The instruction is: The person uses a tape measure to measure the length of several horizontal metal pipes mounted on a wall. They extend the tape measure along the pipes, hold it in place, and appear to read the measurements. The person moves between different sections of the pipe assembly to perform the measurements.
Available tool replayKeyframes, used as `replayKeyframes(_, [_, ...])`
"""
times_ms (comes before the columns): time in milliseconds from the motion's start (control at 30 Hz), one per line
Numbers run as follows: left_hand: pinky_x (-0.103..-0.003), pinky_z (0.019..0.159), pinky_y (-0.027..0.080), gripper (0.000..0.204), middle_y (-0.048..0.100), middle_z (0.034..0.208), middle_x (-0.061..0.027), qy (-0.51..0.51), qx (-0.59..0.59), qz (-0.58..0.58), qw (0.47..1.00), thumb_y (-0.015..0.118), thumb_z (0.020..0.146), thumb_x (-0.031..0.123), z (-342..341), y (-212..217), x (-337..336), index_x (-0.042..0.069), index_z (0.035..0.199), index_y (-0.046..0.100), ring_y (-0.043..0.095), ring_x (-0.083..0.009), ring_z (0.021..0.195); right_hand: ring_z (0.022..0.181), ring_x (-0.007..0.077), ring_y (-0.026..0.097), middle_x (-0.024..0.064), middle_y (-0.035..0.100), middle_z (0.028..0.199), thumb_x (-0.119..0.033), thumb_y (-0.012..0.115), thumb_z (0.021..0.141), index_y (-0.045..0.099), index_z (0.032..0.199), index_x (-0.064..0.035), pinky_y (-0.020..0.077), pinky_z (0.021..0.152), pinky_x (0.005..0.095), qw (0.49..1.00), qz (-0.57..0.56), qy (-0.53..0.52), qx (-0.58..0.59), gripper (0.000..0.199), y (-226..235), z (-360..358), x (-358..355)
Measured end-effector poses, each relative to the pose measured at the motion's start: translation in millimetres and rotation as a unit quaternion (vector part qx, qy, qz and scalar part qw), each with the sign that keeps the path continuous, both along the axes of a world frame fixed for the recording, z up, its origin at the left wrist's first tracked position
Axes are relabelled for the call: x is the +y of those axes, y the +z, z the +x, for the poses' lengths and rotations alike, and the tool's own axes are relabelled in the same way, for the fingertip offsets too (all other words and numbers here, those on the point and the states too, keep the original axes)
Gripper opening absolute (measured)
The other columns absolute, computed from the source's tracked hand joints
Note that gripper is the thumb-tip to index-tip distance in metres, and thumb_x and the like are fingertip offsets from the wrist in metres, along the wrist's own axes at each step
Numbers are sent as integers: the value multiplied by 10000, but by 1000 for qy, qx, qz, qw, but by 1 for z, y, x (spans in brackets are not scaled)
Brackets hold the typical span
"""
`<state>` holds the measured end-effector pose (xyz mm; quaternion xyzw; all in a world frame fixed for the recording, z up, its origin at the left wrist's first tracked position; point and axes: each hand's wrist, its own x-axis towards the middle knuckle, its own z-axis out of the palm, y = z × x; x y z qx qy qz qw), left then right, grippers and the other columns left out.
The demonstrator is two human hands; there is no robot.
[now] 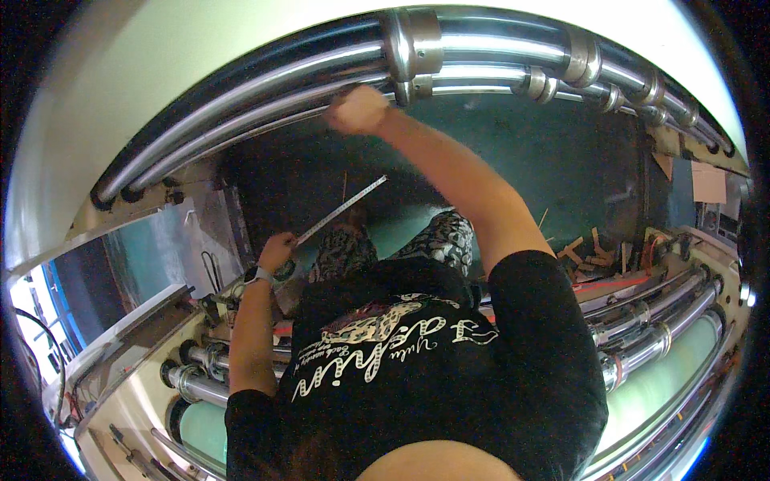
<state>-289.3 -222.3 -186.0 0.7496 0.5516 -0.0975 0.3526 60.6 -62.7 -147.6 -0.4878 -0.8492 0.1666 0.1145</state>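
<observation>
Machine rollers (481,48) overhead — right hand (357,108) gripping one, left hand (277,250) holding ruler (341,210) (angled).

Below the steel rollers (481,48) the dark green pit (561,152) is open and gives wide room to pass. Right of the pit, wood scraps (589,252) block the way; the slanting tape measure (341,210) crosses its left side.
</observation>
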Motion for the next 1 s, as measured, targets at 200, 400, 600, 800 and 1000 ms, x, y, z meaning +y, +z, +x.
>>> replayKeyframes(200, [-372, 657, 425, 178, 575, 780, -169, 31, -41, 1, 999, 523, 754, 165, 3, 0, -6, 26, 849, 583, 550, -320, 733, 576, 291, 580, 120, 588, 661, -314, 451, 766, 590, 676, -86, 482, 537, 403, 994, 98, 30, 33, 281, -15, -13, 1])
replayKeyframes(400, [-385, 613, 418, 159, 572, 723, -163, 23, -30, -2, 999, 516, 762, 164, 11, -4, -2, 20, 806, 566, 556, -318, 691, 566, 282, 572, 101, 575, 645, -285, 469, 783, 573, 647, -72, 479, 505, 377, 993, 108, 43, 17, 273, -5, -27, -2])
replayKeyframes(600, [-391, 585, 407, 135, 552, 707, -169, -24, -61, 102, 993, 505, 780, 164, 61, 28, 31, 35, 805, 538, 537, -343, 699, 601, 302, 554, 108, 549, 678, -287, 508, 787, 564, 664, -51, 441, 499, 396, 981, 107, -54, 150, 272, 21, 26, -43])
replayKeyframes(800, [-392, 599, 409, 122, 537, 793, -142, -98, -107, 156, 977, 474, 806, 171, 160, 75, 90, 61, 836, 518, 518, -351, 748, 593, 83, 422, -21, 479, 629, -197, 583, 790, 518, 740, -43, 369, 531, 242, 776, 147, -461, 406, 175, 15, 161, -131])
replayKeyframes(1000, [-415, 603, 410, 137, 545, 801, -140, -160, -193, 253, 934, 458, 810, 199, 256, 82, 133, 69, 813, 500, 522, -346, 766, 542, 71, 337, -25, 399, 586, -233, 544, 819, 483, 695, -26, 304, 478, 225, 659, 185, -569, 455, 249, -29, 288, -138])
